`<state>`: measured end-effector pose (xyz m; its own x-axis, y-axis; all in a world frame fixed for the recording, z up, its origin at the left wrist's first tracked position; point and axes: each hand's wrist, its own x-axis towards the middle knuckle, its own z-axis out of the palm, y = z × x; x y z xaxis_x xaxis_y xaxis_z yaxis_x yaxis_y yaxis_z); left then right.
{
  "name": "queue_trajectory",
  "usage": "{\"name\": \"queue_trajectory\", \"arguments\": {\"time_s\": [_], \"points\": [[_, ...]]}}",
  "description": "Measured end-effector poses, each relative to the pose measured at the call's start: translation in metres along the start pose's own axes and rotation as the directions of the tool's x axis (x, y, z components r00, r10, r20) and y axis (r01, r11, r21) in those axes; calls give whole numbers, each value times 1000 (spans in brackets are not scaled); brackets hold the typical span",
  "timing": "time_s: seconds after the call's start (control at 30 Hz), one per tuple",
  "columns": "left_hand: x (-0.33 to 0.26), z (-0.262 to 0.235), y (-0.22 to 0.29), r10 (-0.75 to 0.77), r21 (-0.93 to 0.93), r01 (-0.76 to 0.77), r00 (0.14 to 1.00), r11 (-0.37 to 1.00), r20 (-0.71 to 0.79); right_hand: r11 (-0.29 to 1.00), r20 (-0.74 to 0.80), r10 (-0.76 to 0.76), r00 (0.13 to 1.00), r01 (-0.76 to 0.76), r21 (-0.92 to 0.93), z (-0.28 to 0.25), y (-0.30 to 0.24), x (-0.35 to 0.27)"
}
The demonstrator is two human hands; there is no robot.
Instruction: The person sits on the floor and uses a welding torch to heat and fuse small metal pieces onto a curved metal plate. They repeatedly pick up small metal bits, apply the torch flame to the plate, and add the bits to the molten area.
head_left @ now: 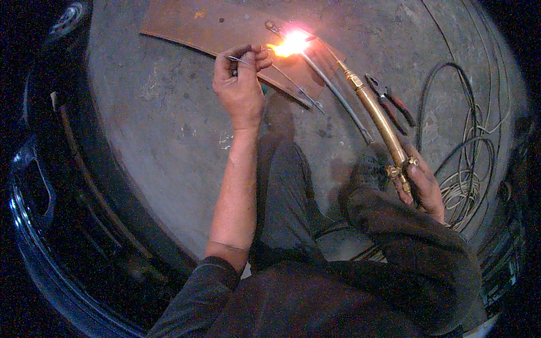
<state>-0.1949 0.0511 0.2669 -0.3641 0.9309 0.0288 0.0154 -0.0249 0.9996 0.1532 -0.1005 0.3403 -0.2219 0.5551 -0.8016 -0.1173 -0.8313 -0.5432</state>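
My left hand (239, 90) is closed in a pinch on a thin metal rod (235, 58), its end close to the flame. In my right hand (427, 188), low on the right, is a brass gas torch (375, 110), gripped near its valve knobs. The torch is lit: a bright white and orange flame (293, 44) glares at its tip and hides the spot beneath. A grey metal tube (338, 93) runs from the glare toward my knee. Under the flame lies a flat rusty metal plate (180, 22). A second thin rod (297, 87) rests across the plate's near edge.
Pliers with red and black handles (397, 107) lie on the concrete floor (152, 118) right of the torch. Beyond them are a dark hose (421, 107) and a coiled pale cable (462, 194). A dark glossy curved panel (34, 270) borders the left side.
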Motion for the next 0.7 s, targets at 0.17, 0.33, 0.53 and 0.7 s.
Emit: {"name": "queue_trajectory", "arguments": {"time_s": [0.17, 0.33, 0.53, 0.7], "points": [[-1, -3, -1, 11, 23, -12, 1000, 1000, 11, 1000, -34, 22, 999, -22, -4, 0, 3, 1], [-1, -2, -4, 12, 4, -12, 1000, 1000, 9, 1000, 8, 12, 1000, -12, 9, -5, 5, 1], [-1, 2, 0, 6, -21, -6, 1000, 1000, -12, 998, -44, 24, 999, -21, 59, 1, 2, -2], [-1, 0, -1, -2, -27, 1, 1000, 1000, -15, 998, -30, 21, 999, -19, 65, -1, 3, 0]]}}
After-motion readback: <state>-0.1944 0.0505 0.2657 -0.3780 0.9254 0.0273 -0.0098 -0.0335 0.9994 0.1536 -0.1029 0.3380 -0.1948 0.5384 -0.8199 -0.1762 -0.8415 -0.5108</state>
